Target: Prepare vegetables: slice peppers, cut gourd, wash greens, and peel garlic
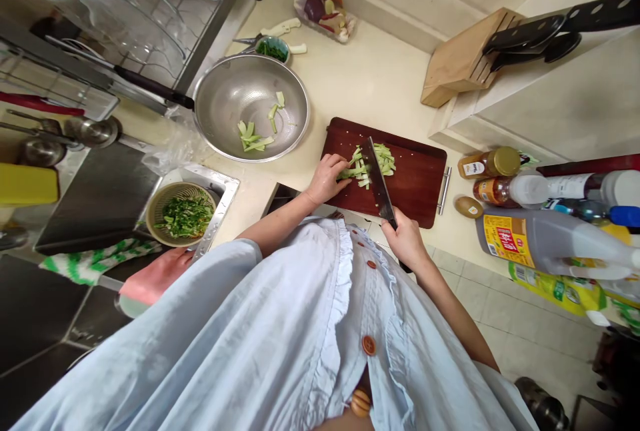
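Note:
My right hand [404, 239] grips the handle of a kitchen knife [379, 181], its dark blade slanting across the wooden cutting board [417, 191]. On the board's left side my left hand [327, 176] is closed over pale green vegetable stalks [356, 171], fingertips close to the blade. Cut pieces [385, 159], celery-like, lie in a heap just right of the knife. Left of the board stands a large metal wok [215, 101] with several longer green pieces [255, 141] in it. The ends of the stalks under my left fingers are hidden.
A colander of chopped greens [185, 214] stands at the sink [220, 201]. Behind the wok are a small bowl of greens [273, 49] and a plastic tray of vegetables [325, 18]. A knife block [460, 58] and bottles [555, 238] line the right side.

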Demonstrator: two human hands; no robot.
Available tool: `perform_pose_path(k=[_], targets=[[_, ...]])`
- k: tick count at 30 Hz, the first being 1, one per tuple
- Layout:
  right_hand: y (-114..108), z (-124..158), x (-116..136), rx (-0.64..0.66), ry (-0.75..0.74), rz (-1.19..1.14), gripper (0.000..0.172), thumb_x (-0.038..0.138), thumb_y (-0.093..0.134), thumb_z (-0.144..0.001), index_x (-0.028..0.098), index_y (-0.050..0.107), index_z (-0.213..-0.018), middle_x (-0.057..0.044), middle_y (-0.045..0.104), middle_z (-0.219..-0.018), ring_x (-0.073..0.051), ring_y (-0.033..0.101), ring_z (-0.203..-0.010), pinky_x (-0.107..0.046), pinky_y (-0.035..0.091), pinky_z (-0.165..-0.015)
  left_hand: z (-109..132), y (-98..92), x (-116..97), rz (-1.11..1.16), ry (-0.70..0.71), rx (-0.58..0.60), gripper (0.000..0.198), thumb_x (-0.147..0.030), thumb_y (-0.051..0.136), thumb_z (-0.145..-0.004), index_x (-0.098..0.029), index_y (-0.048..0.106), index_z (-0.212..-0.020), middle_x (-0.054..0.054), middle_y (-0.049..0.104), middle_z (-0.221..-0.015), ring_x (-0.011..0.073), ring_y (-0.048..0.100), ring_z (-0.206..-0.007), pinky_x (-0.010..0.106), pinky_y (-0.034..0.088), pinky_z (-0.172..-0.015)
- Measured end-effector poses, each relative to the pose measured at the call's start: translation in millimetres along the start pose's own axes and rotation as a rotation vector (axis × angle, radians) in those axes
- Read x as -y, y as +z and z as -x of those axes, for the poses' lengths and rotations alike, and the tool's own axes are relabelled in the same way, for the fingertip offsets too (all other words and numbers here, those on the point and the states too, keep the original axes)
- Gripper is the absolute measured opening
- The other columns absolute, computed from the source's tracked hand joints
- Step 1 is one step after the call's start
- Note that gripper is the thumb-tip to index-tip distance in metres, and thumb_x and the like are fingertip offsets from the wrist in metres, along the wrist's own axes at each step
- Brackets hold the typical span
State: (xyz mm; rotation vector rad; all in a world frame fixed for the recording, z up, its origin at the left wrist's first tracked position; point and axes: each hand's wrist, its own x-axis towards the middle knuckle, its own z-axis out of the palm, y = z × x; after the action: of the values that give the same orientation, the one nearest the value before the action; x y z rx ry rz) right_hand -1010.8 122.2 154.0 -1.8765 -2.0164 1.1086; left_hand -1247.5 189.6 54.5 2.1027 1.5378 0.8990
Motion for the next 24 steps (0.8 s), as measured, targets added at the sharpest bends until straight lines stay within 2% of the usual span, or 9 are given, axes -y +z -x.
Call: perform_pose_path(k=[4, 7, 14, 17, 21, 24], targets=[[4, -3, 7, 0.059, -0.006, 0.05, 0.04, 0.03, 0.045, -0.083, 0.017, 0.065, -0.115, -0.004, 0.066, -0.072, -0.019, 0.058, -0.062, -0.028, 0.043, -0.066, 0, 6.6, 0, 0.041, 0.018, -0.072, 0.007, -0.023, 0.066, -0.085, -0.017, 0.064, -0.089, 0.007, 0.062, -0.096, 0.0206, 0.053, -0.091, 0.036, 0.046, -0.083], [5, -5, 10, 0.115, -0.002, 0.102, 0.04, 0.028, 0.045, -0.082, 0.017, 0.065, -0.115, -0.005, 0.068, -0.075, -0.02, 0.059, -0.066, -0.029, 0.043, -0.067, 3, 9.4, 3, 0.061, 0.008, -0.117, 0.008, -0.025, 0.066, -0.086, -0.017, 0.064, -0.086, 0.007, 0.062, -0.094, 0.0192, 0.055, -0.089, 0.034, 0.048, -0.081], [-7, -9, 9, 0.214, 0.006, 0.144, 0.03, 0.024, 0.046, -0.081, 0.02, 0.064, -0.105, -0.003, 0.066, -0.074, -0.019, 0.059, -0.067, -0.026, 0.042, -0.065, 3, 14.8, 13, 0.047, -0.013, -0.097, 0.012, -0.03, 0.068, -0.085, -0.018, 0.069, -0.081, 0.005, 0.061, -0.082, 0.0191, 0.055, -0.084, 0.033, 0.047, -0.073], [-4, -20, 13, 0.252, 0.027, 0.162, 0.02, 0.02, 0.048, -0.08, 0.02, 0.062, -0.093, -0.002, 0.064, -0.071, -0.018, 0.057, -0.064, -0.025, 0.04, -0.061, 2, 14.8, 16, 0.054, -0.003, -0.082, 0.012, -0.03, 0.068, -0.085, -0.019, 0.069, -0.079, 0.005, 0.06, -0.081, 0.0191, 0.055, -0.083, 0.033, 0.047, -0.073], [15, -41, 19, 0.183, 0.027, 0.12, 0.021, 0.018, 0.05, -0.078, 0.019, 0.063, -0.095, -0.005, 0.067, -0.078, -0.019, 0.061, -0.069, -0.025, 0.043, -0.064, 1, 15.2, 17, 0.054, 0.013, -0.063, 0.011, -0.029, 0.068, -0.085, -0.019, 0.068, -0.08, 0.004, 0.061, -0.082, 0.0191, 0.055, -0.083, 0.033, 0.048, -0.074], [20, -48, 15, 0.146, 0.027, 0.03, 0.027, 0.018, 0.049, -0.078, 0.017, 0.065, -0.099, -0.005, 0.068, -0.078, -0.019, 0.062, -0.07, -0.026, 0.046, -0.067, -2, 16.8, 13, 0.02, 0.01, -0.086, 0.009, -0.027, 0.068, -0.085, -0.019, 0.067, -0.082, 0.005, 0.063, -0.087, 0.0196, 0.055, -0.085, 0.034, 0.048, -0.077]])
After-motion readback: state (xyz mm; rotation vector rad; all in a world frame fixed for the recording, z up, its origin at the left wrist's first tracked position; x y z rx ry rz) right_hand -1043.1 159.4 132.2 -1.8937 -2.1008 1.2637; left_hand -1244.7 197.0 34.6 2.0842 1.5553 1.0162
